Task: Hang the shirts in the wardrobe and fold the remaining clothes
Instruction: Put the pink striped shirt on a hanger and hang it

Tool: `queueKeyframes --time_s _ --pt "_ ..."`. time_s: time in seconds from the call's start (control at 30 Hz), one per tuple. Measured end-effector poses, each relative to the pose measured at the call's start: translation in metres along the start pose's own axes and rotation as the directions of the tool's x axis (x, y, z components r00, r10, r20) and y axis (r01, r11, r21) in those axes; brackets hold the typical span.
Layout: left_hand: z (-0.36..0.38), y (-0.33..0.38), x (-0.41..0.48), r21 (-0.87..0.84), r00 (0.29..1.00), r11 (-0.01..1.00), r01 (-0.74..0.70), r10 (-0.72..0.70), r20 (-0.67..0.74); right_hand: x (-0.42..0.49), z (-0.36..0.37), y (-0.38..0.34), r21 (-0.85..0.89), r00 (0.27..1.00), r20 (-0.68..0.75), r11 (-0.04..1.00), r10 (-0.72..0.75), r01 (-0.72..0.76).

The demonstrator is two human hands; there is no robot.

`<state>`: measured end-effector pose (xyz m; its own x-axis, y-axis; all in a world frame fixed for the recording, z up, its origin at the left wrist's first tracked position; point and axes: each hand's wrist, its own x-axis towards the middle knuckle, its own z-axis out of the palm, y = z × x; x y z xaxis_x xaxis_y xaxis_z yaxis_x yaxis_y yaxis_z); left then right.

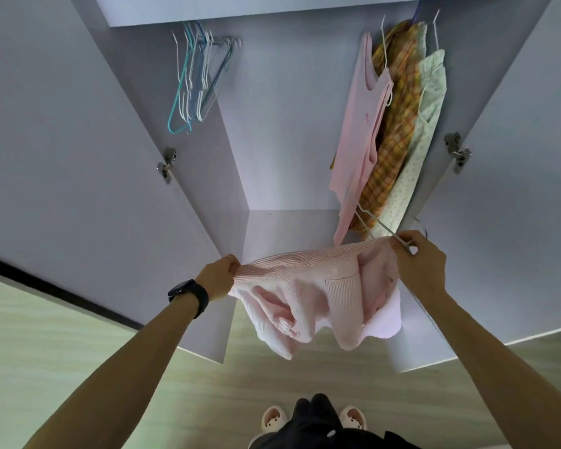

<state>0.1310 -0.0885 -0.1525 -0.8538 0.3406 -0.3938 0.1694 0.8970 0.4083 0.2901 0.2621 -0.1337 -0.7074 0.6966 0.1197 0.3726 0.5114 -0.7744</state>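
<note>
In front of the open wardrobe (289, 124), a person holds a pink striped shirt (305, 286) stretched between both hands just below the middle of the view. The left hand (219, 278), at about 8 o'clock from the shirt's top edge, is closed in a tight grip on the left end of the fabric, fingers curled into the cloth. A dark watch (188, 294) sits on that wrist. The right hand (418, 264), at about 3 o'clock of the shirt, has its fingers and thumb curled round the shirt's right end, together with the wire of a white hanger (382, 226). The hanger slants away from the hand toward 10 o'clock. Whether any of the hanger is already inside the shirt cannot be told. The shirt's top edge is taut, and the rest sags in loose folds toward 6 o'clock, above the pale floor (62, 351).

Inside the wardrobe, at 11 o'clock of the view, a bunch of empty hangers (191, 79) hangs close together. At 1 o'clock three garments hang side by side and touching: a pink top (357, 131), a yellow plaid garment (392, 140) and a pale floral garment (418, 150). Both doors stand open, the left door (62, 140) at 9 o'clock and the right door (515, 173) at 3 o'clock. At 6 o'clock two pale slippers (274, 419) show.
</note>
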Motion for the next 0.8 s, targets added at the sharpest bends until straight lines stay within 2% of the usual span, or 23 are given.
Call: queueKeyframes --time_s 0.07,0.13,0.17,0.23,0.3,0.37,0.4,0.43,0.47,0.5,0.57,0.6,0.67,0.7,0.73,0.8 --pt "0.005 0.005 -0.001 -0.091 0.997 0.996 -0.008 0.001 -0.081 0.003 -0.001 -0.001 0.000 1.000 0.001 1.000 0.012 -0.012" --pt "0.006 0.012 -0.005 -0.136 0.977 0.986 -0.097 0.069 -0.201 0.008 -0.002 -0.002 -0.028 1.000 0.004 1.000 -0.003 0.004" --pt "0.004 0.015 -0.006 -0.073 0.963 0.983 -0.166 0.146 -0.226 0.010 -0.003 -0.003 -0.048 1.000 0.008 0.999 -0.015 0.015" --pt "-0.004 0.025 -0.010 0.168 0.934 0.940 -0.296 0.322 -0.157 0.016 -0.004 -0.003 -0.065 1.000 0.008 0.998 -0.021 0.021" --pt "-0.014 0.027 -0.009 0.458 0.884 0.798 -0.392 0.465 -0.053 0.020 -0.004 -0.002 -0.079 1.000 0.007 0.997 -0.010 0.010" --pt "-0.019 0.026 -0.005 0.692 0.778 0.547 -0.471 0.627 0.034 0.023 -0.003 -0.002 -0.100 1.000 0.009 0.995 -0.004 0.005" --pt "-0.021 0.026 -0.004 0.757 0.730 0.463 -0.462 0.683 0.028 0.024 -0.002 -0.003 -0.110 1.000 0.019 0.994 -0.001 0.003" --pt "-0.023 0.027 -0.003 0.787 0.688 0.437 -0.435 0.726 -0.023 0.025 -0.002 -0.004 -0.121 0.999 0.034 0.993 0.004 0.000" --pt "-0.027 0.031 -0.003 0.774 0.699 0.479 -0.414 0.712 -0.067 0.025 -0.001 -0.004 -0.126 0.999 0.049 0.992 0.014 -0.008" --pt "-0.030 0.035 -0.003 0.702 0.741 0.590 -0.399 0.659 -0.132 0.025 0.000 -0.003 -0.131 0.998 0.062 0.991 0.029 -0.020" --pt "-0.041 0.045 -0.005 0.422 0.863 0.836 -0.350 0.464 -0.202 0.026 0.004 -0.001 -0.154 0.994 0.090 0.987 0.061 -0.046" --pt "-0.050 0.051 -0.003 0.253 0.897 0.906 -0.338 0.392 -0.204 0.027 0.006 0.000 -0.173 0.991 0.110 0.983 0.077 -0.057" --pt "-0.066 0.061 0.001 -0.082 0.942 0.944 -0.319 0.306 -0.139 0.028 0.011 0.000 -0.233 0.981 0.168 0.971 0.101 -0.060" --pt "-0.076 0.065 0.002 -0.144 0.952 0.943 -0.301 0.290 -0.094 0.030 0.013 -0.002 -0.257 0.977 0.191 0.965 0.099 -0.048" --pt "-0.083 0.069 0.004 -0.131 0.956 0.948 -0.291 0.284 -0.068 0.030 0.015 -0.005 -0.275 0.972 0.213 0.961 0.100 -0.038" --pt "-0.097 0.074 0.009 0.084 0.946 0.949 -0.303 0.310 -0.093 0.029 0.018 -0.013 -0.293 0.965 0.242 0.956 0.101 -0.027"
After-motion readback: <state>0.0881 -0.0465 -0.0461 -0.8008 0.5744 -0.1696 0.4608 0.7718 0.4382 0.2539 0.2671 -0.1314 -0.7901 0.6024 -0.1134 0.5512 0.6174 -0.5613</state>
